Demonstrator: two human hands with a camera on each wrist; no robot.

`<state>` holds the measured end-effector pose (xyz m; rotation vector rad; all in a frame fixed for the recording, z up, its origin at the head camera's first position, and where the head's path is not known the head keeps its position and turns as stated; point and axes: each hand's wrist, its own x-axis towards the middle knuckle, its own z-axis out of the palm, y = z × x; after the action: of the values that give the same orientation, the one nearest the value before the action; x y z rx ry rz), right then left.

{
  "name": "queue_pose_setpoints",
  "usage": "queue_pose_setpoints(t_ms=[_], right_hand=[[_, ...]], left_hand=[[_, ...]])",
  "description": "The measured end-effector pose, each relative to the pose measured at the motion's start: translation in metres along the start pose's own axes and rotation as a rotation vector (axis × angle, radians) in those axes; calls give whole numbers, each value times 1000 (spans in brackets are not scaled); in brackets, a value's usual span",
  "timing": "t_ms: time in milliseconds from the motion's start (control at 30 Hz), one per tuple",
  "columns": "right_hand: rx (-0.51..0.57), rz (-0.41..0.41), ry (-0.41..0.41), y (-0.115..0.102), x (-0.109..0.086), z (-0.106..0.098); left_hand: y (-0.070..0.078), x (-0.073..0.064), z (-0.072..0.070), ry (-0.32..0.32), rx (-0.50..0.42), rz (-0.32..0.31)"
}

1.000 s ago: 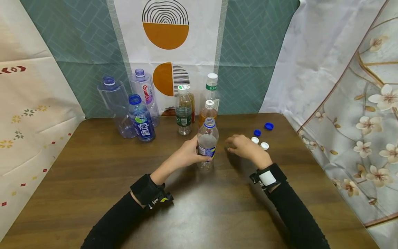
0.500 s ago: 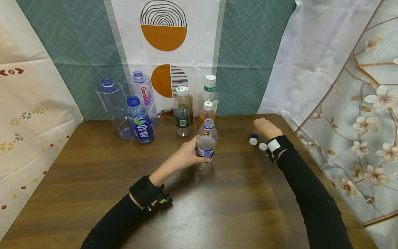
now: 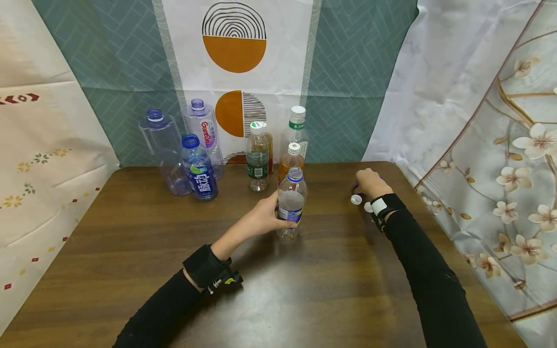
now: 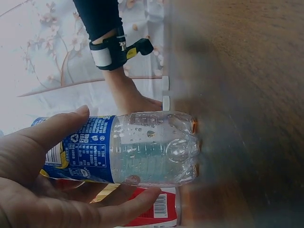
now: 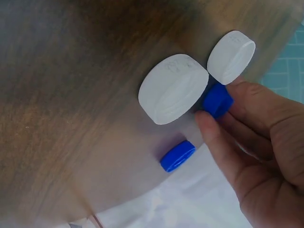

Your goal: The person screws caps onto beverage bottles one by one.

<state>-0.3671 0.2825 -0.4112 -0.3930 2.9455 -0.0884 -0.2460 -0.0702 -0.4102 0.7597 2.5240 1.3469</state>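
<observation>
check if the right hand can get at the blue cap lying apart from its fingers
Probably yes: the separate blue cap lies with nothing visible between it and the right hand, though that hand pinches another blue cap.

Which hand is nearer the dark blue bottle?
Left. The left hand grips a clear bottle right of the blue bottle; the right hand, farther right, pinches a blue cap.
</observation>
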Motion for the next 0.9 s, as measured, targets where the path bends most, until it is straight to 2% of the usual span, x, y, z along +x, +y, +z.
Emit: queue_pose_setpoints(t_ms=[167,433,667,800,900], right_hand=[[-24,-4,31,-2,1,-2],[-17,-35,-8,-4,-1,-7],[-26,-16,-8,-3,-7,-7],[-14,-14,21,-6,-11,-5],[17,-30,93,-10,-14,-4]], left_hand=[[2,-1,-1,9,4,-5],[1,-2,0,5,-10,-21],[0,-2,1,12,-15,-18],[0,-2,3,14,-9,-21],[1,-2,3,14,-7,-21]])
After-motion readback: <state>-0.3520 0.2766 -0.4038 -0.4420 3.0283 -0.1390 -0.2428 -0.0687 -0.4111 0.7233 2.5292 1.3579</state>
